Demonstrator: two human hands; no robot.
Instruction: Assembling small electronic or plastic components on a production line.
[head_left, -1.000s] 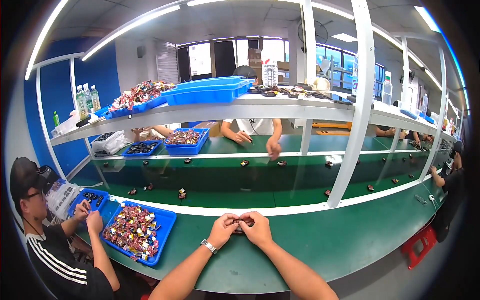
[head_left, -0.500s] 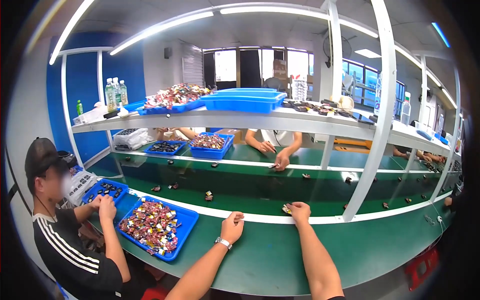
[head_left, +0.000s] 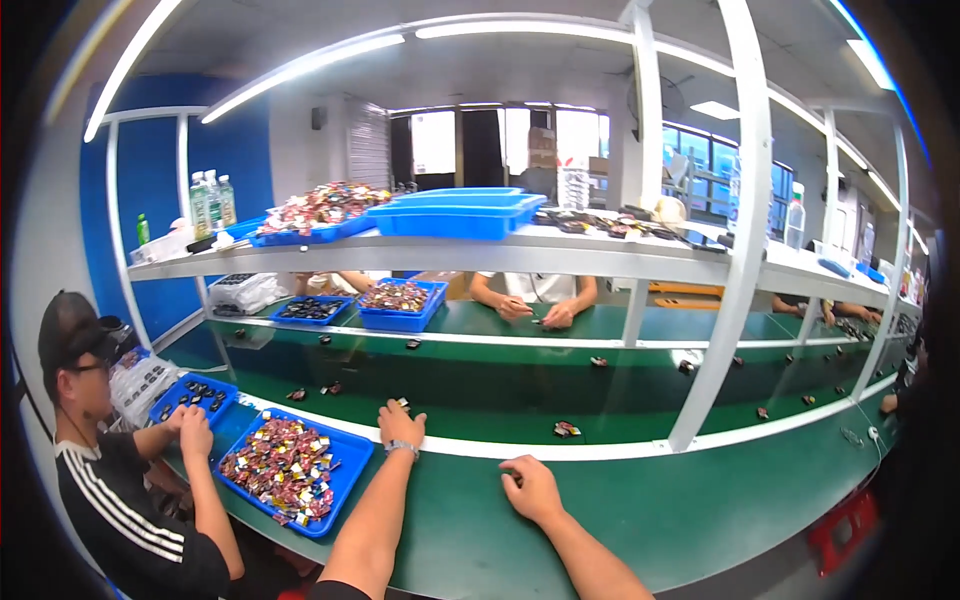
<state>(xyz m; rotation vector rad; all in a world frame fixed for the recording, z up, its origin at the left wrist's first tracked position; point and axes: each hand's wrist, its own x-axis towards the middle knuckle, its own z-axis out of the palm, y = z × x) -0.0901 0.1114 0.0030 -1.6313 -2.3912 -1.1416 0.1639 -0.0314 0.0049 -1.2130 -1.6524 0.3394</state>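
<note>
Meanwhile, a small part (head_left: pixel 402 404) is reached by the loosely spread left hand (head_left: pixel 400 425); the right hand (head_left: pixel 530 487), curled and apparently empty, is rested on the tabletop (head_left: pixel 640 510).

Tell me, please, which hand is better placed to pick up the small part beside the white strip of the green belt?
Probably the left hand: its fingers touch the small multicoloured part. The right hand rests apart on the green table.
</note>
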